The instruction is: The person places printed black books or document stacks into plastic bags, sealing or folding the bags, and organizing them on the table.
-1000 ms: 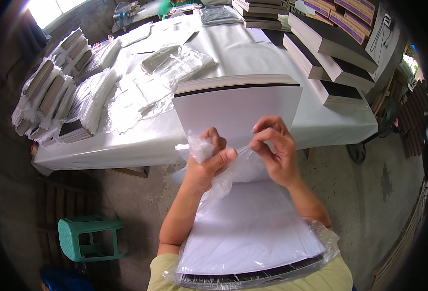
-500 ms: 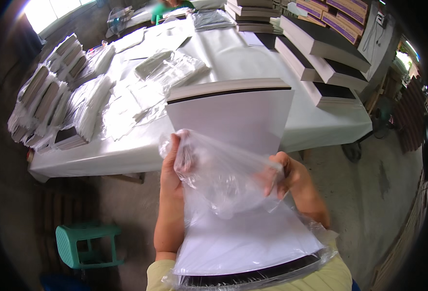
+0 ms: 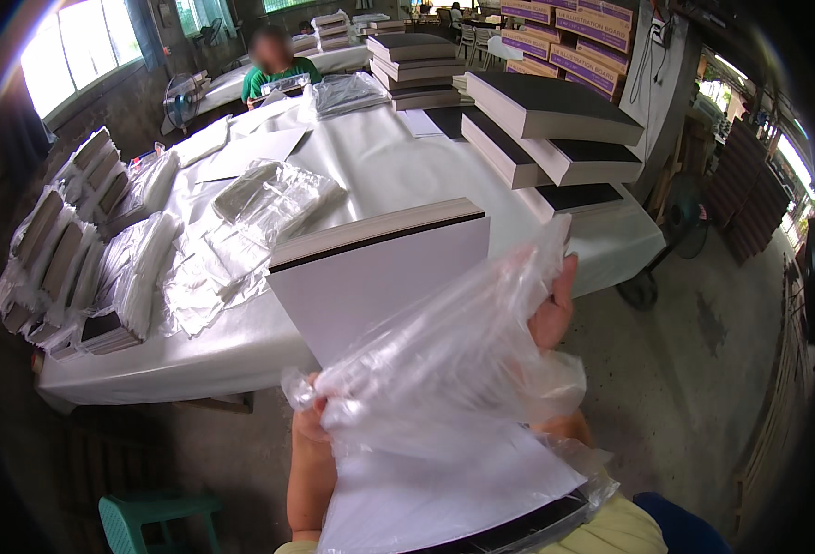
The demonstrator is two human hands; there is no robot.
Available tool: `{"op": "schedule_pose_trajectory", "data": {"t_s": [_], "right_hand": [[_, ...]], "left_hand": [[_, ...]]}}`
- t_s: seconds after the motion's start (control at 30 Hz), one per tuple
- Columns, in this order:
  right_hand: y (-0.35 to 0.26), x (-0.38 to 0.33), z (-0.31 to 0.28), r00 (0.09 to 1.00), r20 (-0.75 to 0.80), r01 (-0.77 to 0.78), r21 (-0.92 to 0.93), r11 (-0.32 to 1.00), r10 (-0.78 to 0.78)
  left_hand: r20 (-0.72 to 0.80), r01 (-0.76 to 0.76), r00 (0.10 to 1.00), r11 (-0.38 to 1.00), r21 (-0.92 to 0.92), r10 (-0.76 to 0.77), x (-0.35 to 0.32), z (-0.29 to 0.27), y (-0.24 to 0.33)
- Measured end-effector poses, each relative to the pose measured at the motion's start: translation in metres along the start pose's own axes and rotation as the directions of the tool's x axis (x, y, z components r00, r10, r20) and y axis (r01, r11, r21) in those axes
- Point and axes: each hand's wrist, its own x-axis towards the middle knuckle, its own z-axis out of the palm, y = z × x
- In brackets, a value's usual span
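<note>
A thick stack of white boards point(image 3: 380, 286) leans from my lap up onto the table edge, its lower end in a plastic sleeve. Above it I stretch a clear plastic bag point(image 3: 454, 360) between both hands. My left hand point(image 3: 308, 427) grips the bag's crumpled lower left corner. My right hand point(image 3: 555, 309) is raised at the bag's upper right, fingers up, holding the film. The bag hides most of both hands.
The white-covered table point(image 3: 398, 175) carries stacks of dark-topped boards point(image 3: 555, 129), loose plastic bags point(image 3: 269, 198) and wrapped bundles point(image 3: 75, 249) along its left edge. A person in green point(image 3: 274, 69) sits at the far end. A green stool point(image 3: 154, 517) stands at lower left.
The bag, first pinched small between both hands, has been pulled wide. My right hand rose up and to the right; my left hand dropped lower with its corner.
</note>
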Motion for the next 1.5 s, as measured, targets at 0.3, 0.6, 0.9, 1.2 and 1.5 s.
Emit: {"op": "schedule_pose_trajectory", "data": {"t_s": [0.3, 0.6, 0.9, 1.2, 1.5], "right_hand": [[-0.021, -0.015, -0.025, 0.602, 0.478, -0.414, -0.498, 0.762, 0.640], [-0.046, -0.018, -0.053, 0.934, -0.151, -0.357, -0.351, 0.866, 0.324], [-0.051, -0.007, -0.030, 0.920, -0.032, -0.242, -0.830, 0.503, 0.390], [-0.011, 0.051, -0.007, 0.694, 0.668, 0.450, -0.693, -0.563, -0.267], [-0.049, 0.014, 0.025, 0.963, 0.258, 0.248, -0.962, -0.113, -0.077]], "left_hand": [[-0.266, -0.481, 0.827, 0.868, 0.120, 0.495, 0.005, 0.008, 0.025], [-0.184, -0.013, 0.969, 0.782, 0.624, 0.163, -0.023, 0.014, 0.055], [-0.235, 0.297, 0.767, -0.007, 0.955, 0.598, 0.030, 0.060, 0.073], [0.436, 0.193, 0.614, -0.661, 0.725, 0.658, 0.075, 0.052, 0.067], [-0.371, 0.100, 0.816, 0.523, 0.846, 0.444, 0.038, 0.069, 0.097]]}}
